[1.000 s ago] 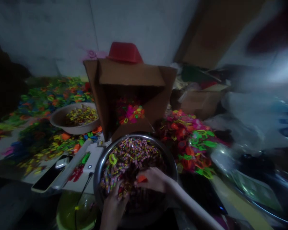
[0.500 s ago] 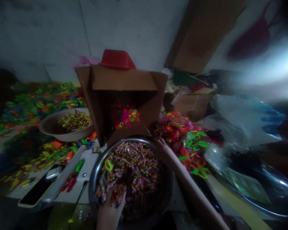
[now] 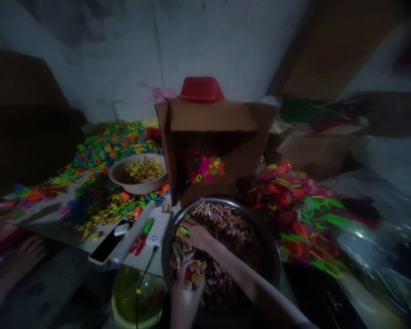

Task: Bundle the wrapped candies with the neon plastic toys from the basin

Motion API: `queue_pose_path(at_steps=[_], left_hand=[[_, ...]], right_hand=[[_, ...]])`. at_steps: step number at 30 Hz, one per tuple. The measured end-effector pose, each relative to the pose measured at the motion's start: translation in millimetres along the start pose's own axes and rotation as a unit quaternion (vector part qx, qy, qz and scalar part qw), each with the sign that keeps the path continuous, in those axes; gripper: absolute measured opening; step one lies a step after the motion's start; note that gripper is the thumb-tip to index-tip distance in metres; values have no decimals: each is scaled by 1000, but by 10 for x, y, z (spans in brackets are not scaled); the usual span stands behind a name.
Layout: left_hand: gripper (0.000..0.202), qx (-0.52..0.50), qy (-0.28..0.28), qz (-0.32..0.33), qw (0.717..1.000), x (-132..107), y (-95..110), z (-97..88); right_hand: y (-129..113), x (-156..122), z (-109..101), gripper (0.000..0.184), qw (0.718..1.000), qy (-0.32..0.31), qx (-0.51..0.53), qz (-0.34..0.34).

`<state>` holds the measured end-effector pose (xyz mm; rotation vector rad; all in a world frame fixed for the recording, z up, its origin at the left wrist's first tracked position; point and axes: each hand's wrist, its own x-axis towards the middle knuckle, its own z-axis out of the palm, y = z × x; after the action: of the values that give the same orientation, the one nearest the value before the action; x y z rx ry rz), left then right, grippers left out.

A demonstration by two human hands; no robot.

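A steel bowl (image 3: pixel 274 256) full of small wrapped candies (image 3: pixel 226 219) sits in front of me. My left hand (image 3: pixel 187 292) is at the bowl's near edge, its fingers cupped around a small heap of candies. My right hand (image 3: pixel 195 233) reaches across into the left side of the bowl, fingers curled down by a yellow-green plastic ring (image 3: pixel 182 231) lying on the candies. Whether it grips the ring is unclear in the dim light.
An open cardboard box (image 3: pixel 212 137) on its side holds bright plastic pieces, with a red basket (image 3: pixel 201 89) on top. A beige bowl (image 3: pixel 139 173), a phone (image 3: pixel 107 244), a white device (image 3: pixel 157 226), a green basin (image 3: pixel 130 297) and toy piles (image 3: pixel 294 205) surround it. Another person's hand (image 3: pixel 27 253) is at left.
The view has swung left. My right hand came back from the bowl's far right rim to its left side by the ring. My left hand has gathered candies.
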<state>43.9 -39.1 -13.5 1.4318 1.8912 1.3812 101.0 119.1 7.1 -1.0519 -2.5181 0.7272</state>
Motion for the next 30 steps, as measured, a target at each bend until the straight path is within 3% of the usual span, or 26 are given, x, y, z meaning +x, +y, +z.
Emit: queue_pose_path(at_steps=[4, 10, 13, 16, 19, 22, 25, 30], left_hand=[[28, -16, 41, 21, 999, -18, -6, -10], [32, -57, 66, -13, 996, -21, -4, -34], [28, -106, 63, -38, 992, -1, 62, -58], [27, -163, 23, -70, 984, 36, 125, -85], [29, -182, -21, -87, 979, 63, 133, -110], [30, -161, -28, -74, 984, 65, 97, -117], [32, -146, -19, -69, 987, 53, 54, -98], [31, -127, -57, -71, 988, 41, 31, -58]], right_hand=[[29, -186, -116, 40, 995, -33, 87, -33], [28, -788, -368, 36, 971, -47, 236, -14], [34, -1052, -431, 34, 933, -32, 354, 47], [28, -1190, -455, 41, 890, -33, 448, 79], [-4, -1240, -458, 49, 912, -51, 406, 30], [-48, -1268, -452, 43, 930, -54, 364, -9], [-80, -1301, -442, 33, 941, -22, 338, -6], [-141, -1353, -499, 26, 967, 33, 250, -16]])
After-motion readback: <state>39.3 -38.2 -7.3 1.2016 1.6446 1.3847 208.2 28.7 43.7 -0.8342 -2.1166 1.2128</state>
